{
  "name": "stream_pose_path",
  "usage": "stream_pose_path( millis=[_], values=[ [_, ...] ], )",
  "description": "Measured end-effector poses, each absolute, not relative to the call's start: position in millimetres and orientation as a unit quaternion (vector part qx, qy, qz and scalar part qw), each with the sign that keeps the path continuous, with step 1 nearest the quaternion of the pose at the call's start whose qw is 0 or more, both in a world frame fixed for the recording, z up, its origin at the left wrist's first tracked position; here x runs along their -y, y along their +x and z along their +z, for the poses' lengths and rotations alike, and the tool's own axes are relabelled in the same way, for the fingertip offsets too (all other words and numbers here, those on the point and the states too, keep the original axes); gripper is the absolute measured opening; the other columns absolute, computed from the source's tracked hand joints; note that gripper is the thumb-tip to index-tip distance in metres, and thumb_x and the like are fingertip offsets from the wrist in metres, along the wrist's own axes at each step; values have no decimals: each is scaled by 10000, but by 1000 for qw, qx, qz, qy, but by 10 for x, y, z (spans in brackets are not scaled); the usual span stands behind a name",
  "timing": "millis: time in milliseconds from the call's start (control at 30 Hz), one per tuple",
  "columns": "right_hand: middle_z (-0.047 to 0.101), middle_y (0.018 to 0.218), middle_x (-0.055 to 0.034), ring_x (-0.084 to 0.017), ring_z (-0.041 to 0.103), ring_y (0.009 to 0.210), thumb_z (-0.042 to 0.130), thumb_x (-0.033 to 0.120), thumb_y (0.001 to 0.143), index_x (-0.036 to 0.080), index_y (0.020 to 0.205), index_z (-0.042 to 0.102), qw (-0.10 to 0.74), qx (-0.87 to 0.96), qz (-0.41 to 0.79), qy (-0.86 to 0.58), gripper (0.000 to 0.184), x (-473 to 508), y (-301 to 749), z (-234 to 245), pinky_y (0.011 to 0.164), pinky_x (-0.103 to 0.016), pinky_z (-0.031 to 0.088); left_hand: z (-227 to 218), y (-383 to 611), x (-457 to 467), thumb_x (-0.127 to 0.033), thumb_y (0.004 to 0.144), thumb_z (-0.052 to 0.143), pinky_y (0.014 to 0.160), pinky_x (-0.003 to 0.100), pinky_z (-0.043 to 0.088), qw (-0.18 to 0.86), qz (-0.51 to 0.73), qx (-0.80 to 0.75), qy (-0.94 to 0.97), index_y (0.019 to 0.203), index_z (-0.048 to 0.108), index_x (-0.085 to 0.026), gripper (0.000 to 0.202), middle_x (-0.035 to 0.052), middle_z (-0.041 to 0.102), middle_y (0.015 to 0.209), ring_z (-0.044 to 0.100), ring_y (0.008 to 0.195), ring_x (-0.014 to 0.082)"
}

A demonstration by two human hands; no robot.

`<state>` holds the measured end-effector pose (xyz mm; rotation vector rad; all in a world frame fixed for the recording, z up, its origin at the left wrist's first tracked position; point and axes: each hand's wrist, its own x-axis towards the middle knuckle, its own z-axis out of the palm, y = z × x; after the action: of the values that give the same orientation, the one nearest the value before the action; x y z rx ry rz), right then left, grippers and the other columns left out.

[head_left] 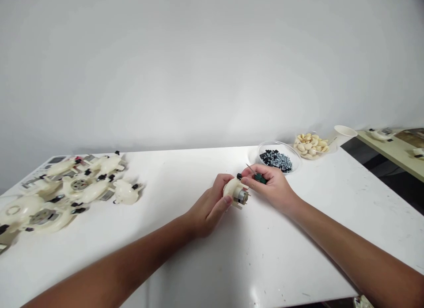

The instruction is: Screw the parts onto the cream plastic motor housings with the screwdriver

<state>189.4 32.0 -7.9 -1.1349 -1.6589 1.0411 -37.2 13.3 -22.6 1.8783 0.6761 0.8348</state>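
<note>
My left hand (210, 206) is closed around a small cream plastic housing with a metal motor (236, 192), holding it just above the white table (232, 255). My right hand (270, 186) grips a small screwdriver with a green handle (259, 177), its thin shaft pointing up and to the left. The fingertips of that hand touch the black part at the top of the housing. Both hands meet at the middle of the table.
A heap of several finished cream housings with motors (69, 191) lies at the left. A clear bowl of screws and black parts (276, 160), a bowl of cream pieces (311, 145) and a white cup (343, 133) stand at the back right. Another table (394, 151) is at far right.
</note>
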Motion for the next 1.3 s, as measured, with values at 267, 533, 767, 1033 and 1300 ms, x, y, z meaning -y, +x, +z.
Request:
stream_pose_path(
  millis=[267,533,767,1033,1300],
  values=[
    [698,768,4,-164,637,713,769,356,869,220,898,743,412,660,443,-446,142,-352,1921,-73,666,-292,504,-195,-393,-154,-510,1073,313,688,330,399,451,307,-266,794,1306,351,-174,410,51,562,934,468,738,169],
    [716,728,-5,-173,648,682,797,387,834,216,854,766,401,672,431,-449,176,-376,1949,-77,627,-297,523,-203,-398,-137,-573,1062,295,703,341,427,493,313,-262,768,1264,391,-178,454,83,597,971,502,755,179],
    [774,816,-22,-179,671,712,801,375,844,239,833,787,402,682,407,-456,137,-344,1941,-56,631,-299,526,-205,-426,-140,-552,1068,297,644,317,403,501,303,-251,771,1229,393,-179,417,70,585,931,457,686,157],
    [707,683,-3,-164,623,633,770,414,882,213,833,784,414,648,441,-463,207,-303,1891,-30,590,-289,483,-176,-393,-136,-431,1069,380,702,334,433,392,305,-255,830,1305,337,-175,351,73,581,988,522,784,184],
    [703,732,-4,-154,560,651,723,444,924,215,862,791,390,662,420,-483,247,-285,1896,23,586,-286,416,-286,-394,-167,-471,1028,508,791,393,489,309,307,-268,859,1394,287,-210,501,129,601,1152,586,903,232]
  ],
)
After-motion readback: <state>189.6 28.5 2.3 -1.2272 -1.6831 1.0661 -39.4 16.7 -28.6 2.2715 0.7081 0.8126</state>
